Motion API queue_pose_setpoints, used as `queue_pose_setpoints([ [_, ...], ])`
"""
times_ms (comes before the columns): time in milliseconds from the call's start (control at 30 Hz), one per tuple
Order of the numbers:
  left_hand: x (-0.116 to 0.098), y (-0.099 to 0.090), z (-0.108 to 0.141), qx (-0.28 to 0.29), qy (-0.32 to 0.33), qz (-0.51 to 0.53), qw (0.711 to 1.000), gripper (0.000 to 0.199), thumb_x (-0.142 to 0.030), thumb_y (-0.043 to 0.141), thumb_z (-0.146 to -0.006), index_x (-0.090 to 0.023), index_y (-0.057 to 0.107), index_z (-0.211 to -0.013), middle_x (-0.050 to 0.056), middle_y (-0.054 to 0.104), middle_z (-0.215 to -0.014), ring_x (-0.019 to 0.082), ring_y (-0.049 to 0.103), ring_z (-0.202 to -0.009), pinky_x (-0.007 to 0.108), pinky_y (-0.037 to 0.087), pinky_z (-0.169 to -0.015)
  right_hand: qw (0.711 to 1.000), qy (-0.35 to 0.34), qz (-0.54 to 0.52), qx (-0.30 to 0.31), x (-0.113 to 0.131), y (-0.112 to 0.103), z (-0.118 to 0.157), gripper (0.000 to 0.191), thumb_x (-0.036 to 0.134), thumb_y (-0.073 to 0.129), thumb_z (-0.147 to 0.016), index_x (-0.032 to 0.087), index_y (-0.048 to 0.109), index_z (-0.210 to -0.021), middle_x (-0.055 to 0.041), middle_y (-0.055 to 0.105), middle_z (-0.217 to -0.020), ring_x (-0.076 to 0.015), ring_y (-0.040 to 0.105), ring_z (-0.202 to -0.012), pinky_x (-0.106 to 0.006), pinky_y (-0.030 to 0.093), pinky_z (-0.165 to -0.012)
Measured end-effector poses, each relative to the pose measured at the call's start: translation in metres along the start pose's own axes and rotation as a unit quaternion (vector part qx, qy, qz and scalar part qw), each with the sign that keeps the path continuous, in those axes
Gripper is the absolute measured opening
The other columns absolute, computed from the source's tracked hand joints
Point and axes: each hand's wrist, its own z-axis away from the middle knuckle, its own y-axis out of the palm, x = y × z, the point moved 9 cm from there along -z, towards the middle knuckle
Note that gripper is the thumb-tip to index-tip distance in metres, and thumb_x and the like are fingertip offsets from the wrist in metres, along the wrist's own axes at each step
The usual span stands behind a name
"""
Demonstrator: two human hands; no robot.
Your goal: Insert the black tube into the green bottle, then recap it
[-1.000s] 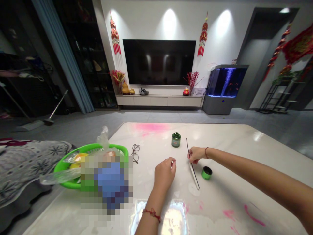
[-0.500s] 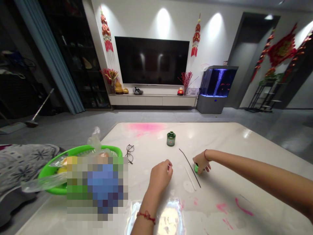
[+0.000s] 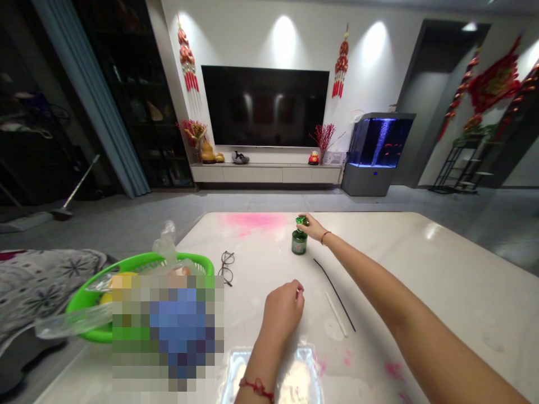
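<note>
My right hand (image 3: 310,226) grips a shiny green cap (image 3: 301,221) at the mouth of the dark green glass bottle (image 3: 299,243), at the table's far side. My left hand (image 3: 283,306) rests on the white table (image 3: 261,264) with its fingers curled; what they hold, if anything, is hidden. Right of it lie a thin black stick (image 3: 334,292) and a white stick (image 3: 336,314), side by side. A clear tray (image 3: 314,359) with pale contents sits under my left forearm.
A green basket (image 3: 90,335) with bags and yellow items stands at the left, partly pixelated. Eyeglasses (image 3: 226,267) lie beside it. Pink stains mark the table. Farther off are a television (image 3: 265,106) and a fish tank (image 3: 379,140).
My right hand has moved from beside the black stick, away and leftward to the bottle, carrying the green cap. My left hand has stayed in place on the table.
</note>
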Motion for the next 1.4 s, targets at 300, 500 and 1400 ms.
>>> queue_pose_setpoints([
  [300,-0.006,-0.003,0.002,-0.001,0.013,0.012,1.000,0.025,-0.022,0.036,-0.082,-0.023,0.059,-0.092,0.003,0.067,-0.086,0.016,0.060,-0.076,0.026,0.036,-0.065,1.000,0.006,0.011,-0.026,-0.024,0.014,0.011,0.045,0.029,0.061,-0.065,0.021,0.043,-0.105,-0.0005,0.056,-0.088,-0.0139,0.055,-0.076,-0.032,0.045,-0.076],
  [500,-0.009,0.005,0.003,0.009,0.010,0.023,1.000,0.025,-0.021,0.037,-0.081,-0.022,0.060,-0.091,0.004,0.067,-0.087,0.018,0.060,-0.077,0.028,0.038,-0.067,0.997,0.044,0.056,-0.025,-0.030,0.023,0.026,0.063,0.026,0.073,-0.050,0.016,0.044,-0.105,-0.0045,0.057,-0.089,-0.0189,0.056,-0.083,-0.035,0.044,-0.078],
  [1400,0.009,0.001,-0.005,-0.147,-0.090,0.395,0.903,0.041,-0.025,0.068,-0.055,-0.017,0.050,-0.091,0.003,0.062,-0.083,0.018,0.059,-0.073,0.028,0.045,-0.067,0.906,0.049,-0.410,0.089,0.086,0.001,0.178,0.062,0.058,0.048,-0.076,0.023,0.040,-0.126,-0.0075,0.052,-0.126,-0.0194,0.042,-0.120,-0.040,0.022,-0.104],
])
